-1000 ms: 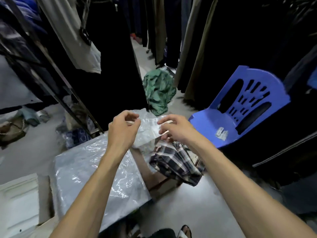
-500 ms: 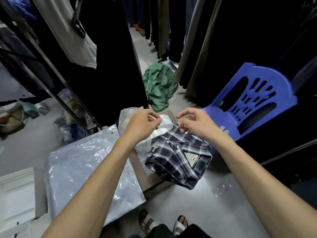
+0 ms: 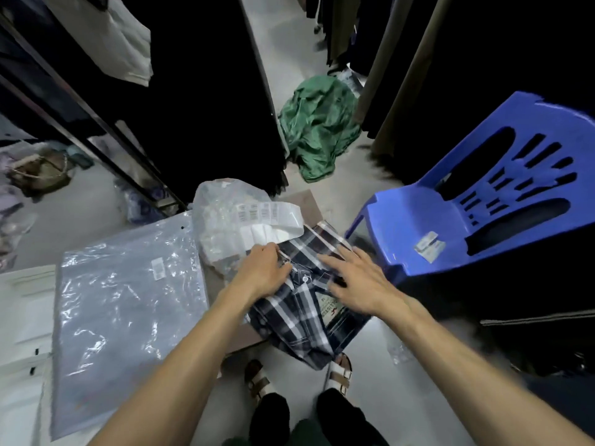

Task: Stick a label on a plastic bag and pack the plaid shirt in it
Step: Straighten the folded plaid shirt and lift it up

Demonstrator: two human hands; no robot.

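A: Plaid cloth, navy and white: one shirt (image 3: 299, 313) lies folded on a brown board (image 3: 304, 201), its near end hanging over the edge above two sandals (image 3: 339, 373).

B: And the hands?

A: Two. The left hand (image 3: 262, 273) is curled, pinching the shirt's collar edge. The right hand (image 3: 357, 281) is spread open and flat, fingers (image 3: 335, 257) resting on the shirt, gripping nothing.

B: The bag?

A: One flat clear bag (image 3: 128, 304) lies left of the shirt, with one small white label (image 3: 157, 268) on it. Between them sits a crumpled plastic sack (image 3: 225, 220), a strip of labels (image 3: 270, 220) curling out of it just beyond the left hand.

B: Further out?

A: One blue chair (image 3: 476, 220) to the right, with two stickers (image 3: 429, 246) on its seat. One green garment (image 3: 318, 127) lies on the floor beyond.
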